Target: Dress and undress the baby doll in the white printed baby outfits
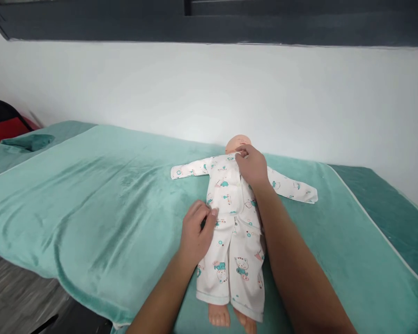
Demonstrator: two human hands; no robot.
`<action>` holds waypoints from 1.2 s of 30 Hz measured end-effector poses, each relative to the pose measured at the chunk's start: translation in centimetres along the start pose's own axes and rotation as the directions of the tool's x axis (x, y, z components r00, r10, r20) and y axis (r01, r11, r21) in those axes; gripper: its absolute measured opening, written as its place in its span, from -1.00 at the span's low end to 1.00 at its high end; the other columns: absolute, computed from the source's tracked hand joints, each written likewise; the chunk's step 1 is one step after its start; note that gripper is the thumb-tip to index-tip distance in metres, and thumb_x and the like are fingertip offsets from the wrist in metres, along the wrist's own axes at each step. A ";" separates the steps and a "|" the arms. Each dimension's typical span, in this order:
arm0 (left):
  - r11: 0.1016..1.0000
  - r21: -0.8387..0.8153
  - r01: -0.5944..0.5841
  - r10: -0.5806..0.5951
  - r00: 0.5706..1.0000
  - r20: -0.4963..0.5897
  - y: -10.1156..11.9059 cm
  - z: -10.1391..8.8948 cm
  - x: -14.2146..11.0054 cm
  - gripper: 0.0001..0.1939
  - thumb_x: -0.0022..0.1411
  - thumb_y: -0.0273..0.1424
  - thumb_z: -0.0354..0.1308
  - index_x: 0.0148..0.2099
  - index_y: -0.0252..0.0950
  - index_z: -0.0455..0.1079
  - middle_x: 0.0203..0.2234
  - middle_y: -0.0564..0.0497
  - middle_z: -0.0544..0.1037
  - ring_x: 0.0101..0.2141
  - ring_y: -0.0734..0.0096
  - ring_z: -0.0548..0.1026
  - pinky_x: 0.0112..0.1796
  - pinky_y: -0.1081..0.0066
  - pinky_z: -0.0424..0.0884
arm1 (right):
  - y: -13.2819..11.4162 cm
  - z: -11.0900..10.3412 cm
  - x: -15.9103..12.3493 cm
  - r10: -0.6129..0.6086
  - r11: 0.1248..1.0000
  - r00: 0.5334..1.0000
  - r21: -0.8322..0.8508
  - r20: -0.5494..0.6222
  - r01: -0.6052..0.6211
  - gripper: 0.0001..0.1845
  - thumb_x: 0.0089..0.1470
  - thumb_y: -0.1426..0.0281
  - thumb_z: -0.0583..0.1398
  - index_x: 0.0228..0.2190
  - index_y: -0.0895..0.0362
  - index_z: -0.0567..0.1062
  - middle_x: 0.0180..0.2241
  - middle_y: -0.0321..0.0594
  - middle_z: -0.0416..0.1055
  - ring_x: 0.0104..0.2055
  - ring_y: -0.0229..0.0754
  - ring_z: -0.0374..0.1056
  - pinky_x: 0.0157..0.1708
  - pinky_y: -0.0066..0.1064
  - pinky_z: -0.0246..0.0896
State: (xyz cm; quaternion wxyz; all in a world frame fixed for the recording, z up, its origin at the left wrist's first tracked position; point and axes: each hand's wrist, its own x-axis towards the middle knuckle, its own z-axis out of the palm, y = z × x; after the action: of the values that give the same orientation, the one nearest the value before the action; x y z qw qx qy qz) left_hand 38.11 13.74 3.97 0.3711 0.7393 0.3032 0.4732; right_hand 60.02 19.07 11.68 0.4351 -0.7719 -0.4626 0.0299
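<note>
A baby doll (237, 142) lies on its back, head toward the wall and bare feet (219, 315) toward me. It wears a white printed shirt (225, 183) with long sleeves stretched out to both sides, and matching trousers (218, 266). At the neck, my right hand (253, 166) has its thumb and fingers closed at the shirt's collar, covering part of the doll's chin and shoulder. My left hand (198, 232) is at the doll's waist on the left side, fingers curled in beside the shirt's hem; what they pinch, if anything, is hidden.
A light green plush blanket (125, 185) covers the bed, with darker green fabric (386, 199) along the right end. Behind stands a white wall (142, 88) under a dark window frame (230, 28). Something red and black (3, 125) is at far left. Grey floor (14, 283) shows lower left.
</note>
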 end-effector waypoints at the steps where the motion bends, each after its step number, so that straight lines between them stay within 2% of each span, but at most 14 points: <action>1: 1.000 -0.010 0.017 -0.017 1.000 0.000 0.0 0.0 0.1 -0.60 0.42 -0.29 0.03 -0.50 -0.21 0.12 -0.53 0.07 0.28 -0.44 0.38 0.29 -0.37 0.33 0.23 | 0.3 -0.1 -0.1 0.010 0.998 1.000 0.062 -0.026 -0.009 -0.68 0.04 0.41 0.10 -0.16 0.07 0.54 -0.31 -0.21 0.50 -0.26 -0.08 0.41 -0.20 -0.26 0.25; 4: 0.995 -0.017 0.096 -0.097 0.995 -0.018 0.1 -0.1 1.3 -0.55 0.41 -0.24 0.03 -0.52 -0.22 0.03 -0.60 0.10 0.17 -0.53 0.42 0.18 -0.45 0.35 0.15 | 0.6 -0.6 -0.3 0.046 0.982 0.998 0.184 -0.041 -0.038 -0.70 0.01 0.39 0.12 -0.19 0.10 0.53 -0.39 -0.26 0.45 -0.35 -0.14 0.35 -0.24 -0.28 0.24; 7: 0.992 -0.020 0.123 -0.123 0.992 -0.018 0.5 0.1 4.7 -0.59 0.38 -0.23 0.06 -0.51 -0.23 0.16 -0.60 0.11 0.25 -0.51 0.44 0.23 -0.43 0.38 0.20 | 0.8 -1.5 -0.3 0.048 0.972 0.990 0.234 -0.131 -0.016 -0.76 0.06 0.32 0.13 -0.22 0.09 0.50 -0.32 -0.23 0.48 -0.39 -0.18 0.31 -0.28 -0.30 0.23; 9: 0.993 -0.038 0.112 -0.113 0.993 -0.022 0.9 0.8 8.3 -0.69 0.36 -0.25 0.08 -0.44 -0.23 0.36 -0.54 0.09 0.40 -0.45 0.42 0.34 -0.36 0.39 0.29 | 1.2 -2.0 -0.1 0.040 0.985 0.976 0.171 -0.212 -0.003 -0.82 0.08 0.24 0.15 -0.33 0.08 0.45 -0.33 -0.21 0.48 -0.39 -0.17 0.29 -0.30 -0.29 0.21; 10: 0.992 -0.053 0.115 -0.116 0.993 -0.028 1.1 1.4 10.3 -0.75 0.35 -0.27 0.09 -0.38 -0.23 0.43 -0.49 0.08 0.48 -0.41 0.40 0.40 -0.33 0.39 0.32 | 1.4 -2.2 -0.1 0.039 0.994 0.976 0.112 -0.214 -0.015 -0.80 0.09 0.19 0.17 -0.40 0.06 0.40 -0.38 -0.20 0.46 -0.39 -0.16 0.28 -0.31 -0.28 0.20; 13: 0.994 -0.017 0.112 -0.111 0.993 0.045 1.6 3.7 15.9 -0.86 0.27 -0.41 0.13 -0.30 -0.24 0.52 -0.31 0.03 0.61 -0.27 0.36 0.50 -0.19 0.37 0.37 | 1.8 -2.2 0.1 0.087 0.992 0.991 -0.079 -0.100 -0.095 -0.59 0.02 0.02 0.26 -0.52 0.01 0.25 -0.49 -0.21 0.40 -0.40 -0.09 0.27 -0.33 -0.24 0.17; 16: 0.981 0.089 0.173 -0.188 0.962 0.199 1.5 6.2 19.3 -0.83 0.20 -0.48 0.13 -0.41 -0.26 0.52 -0.42 0.00 0.61 -0.36 0.33 0.49 -0.29 0.35 0.35 | 2.0 -1.9 0.1 0.114 0.976 0.993 -0.179 -0.039 -0.119 -0.59 0.02 0.05 0.28 -0.51 -0.01 0.21 -0.50 -0.21 0.39 -0.42 -0.06 0.29 -0.34 -0.23 0.16; 18: 0.976 0.143 0.165 -0.197 0.948 0.249 1.4 7.1 19.9 -0.83 0.15 -0.51 0.15 -0.45 -0.26 0.51 -0.47 -0.01 0.60 -0.41 0.31 0.48 -0.33 0.33 0.34 | 2.1 -1.9 0.2 0.106 0.979 0.994 -0.174 -0.022 -0.108 -0.68 0.07 0.15 0.23 -0.53 -0.01 0.23 -0.51 -0.20 0.41 -0.44 -0.07 0.27 -0.38 -0.25 0.13; 21: 0.983 0.153 0.099 -0.135 0.959 0.248 1.2 7.6 19.4 -0.85 0.16 -0.53 0.17 -0.44 -0.26 0.49 -0.43 -0.03 0.61 -0.39 0.30 0.49 -0.31 0.32 0.35 | 2.3 -2.2 0.5 0.120 0.988 0.992 -0.101 0.025 -0.117 -0.77 0.06 0.29 0.18 -0.58 0.01 0.29 -0.56 -0.22 0.40 -0.48 -0.10 0.24 -0.42 -0.27 0.10; 25: 0.985 0.166 0.045 -0.075 0.981 0.180 1.1 7.4 18.7 -0.83 0.19 -0.54 0.19 -0.46 -0.27 0.43 -0.42 -0.03 0.58 -0.37 0.32 0.47 -0.24 0.31 0.35 | 2.4 -2.2 1.0 0.187 0.957 0.982 0.218 0.037 -0.190 -0.85 0.01 0.30 0.20 -0.53 0.06 0.44 -0.58 -0.30 0.39 -0.50 -0.18 0.24 -0.42 -0.30 0.14; 27: 0.991 0.107 0.075 -0.090 0.986 0.142 1.0 7.4 18.8 -0.84 0.18 -0.54 0.21 -0.45 -0.28 0.43 -0.43 -0.02 0.58 -0.38 0.34 0.46 -0.24 0.32 0.34 | 2.3 -1.8 1.1 0.221 0.894 0.975 0.392 0.035 -0.217 -0.85 -0.01 0.27 0.24 -0.49 0.09 0.48 -0.58 -0.32 0.39 -0.53 -0.23 0.21 -0.45 -0.32 0.15; 30: 0.975 -0.120 0.187 -0.177 0.980 0.092 0.8 7.5 18.9 -0.92 0.18 -0.48 0.23 -0.39 -0.29 0.47 -0.45 0.01 0.58 -0.40 0.39 0.47 -0.28 0.36 0.34 | 2.1 -1.4 1.1 0.251 0.797 0.967 0.557 0.049 -0.235 -0.82 -0.07 0.25 0.30 -0.48 0.10 0.50 -0.59 -0.36 0.36 -0.56 -0.28 0.17 -0.49 -0.37 0.13; 32: 0.942 -0.242 0.233 -0.218 0.972 0.088 0.9 7.5 18.8 -0.91 0.18 -0.42 0.23 -0.38 -0.30 0.48 -0.48 0.03 0.56 -0.43 0.43 0.46 -0.32 0.39 0.34 | 2.0 -1.2 1.0 0.270 0.744 0.961 0.620 0.064 -0.251 -0.82 -0.09 0.26 0.32 -0.49 0.11 0.51 -0.61 -0.39 0.34 -0.56 -0.32 0.15 -0.50 -0.41 0.12; 36: 0.899 -0.311 0.307 -0.277 0.951 0.138 1.0 7.6 18.6 -0.91 0.14 -0.42 0.26 -0.40 -0.31 0.49 -0.52 0.03 0.54 -0.48 0.46 0.44 -0.36 0.40 0.33 | 2.2 -1.3 1.0 0.281 0.672 0.949 0.676 0.145 -0.302 -0.80 -0.13 0.28 0.37 -0.53 0.14 0.52 -0.62 -0.40 0.31 -0.56 -0.37 0.13 -0.52 -0.45 0.09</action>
State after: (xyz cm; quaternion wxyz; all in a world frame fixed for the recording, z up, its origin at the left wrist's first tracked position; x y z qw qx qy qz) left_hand 52.03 26.06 11.53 0.5692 0.6338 0.3102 0.4221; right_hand 62.68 18.51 11.30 0.6738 -0.6170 -0.2948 0.2800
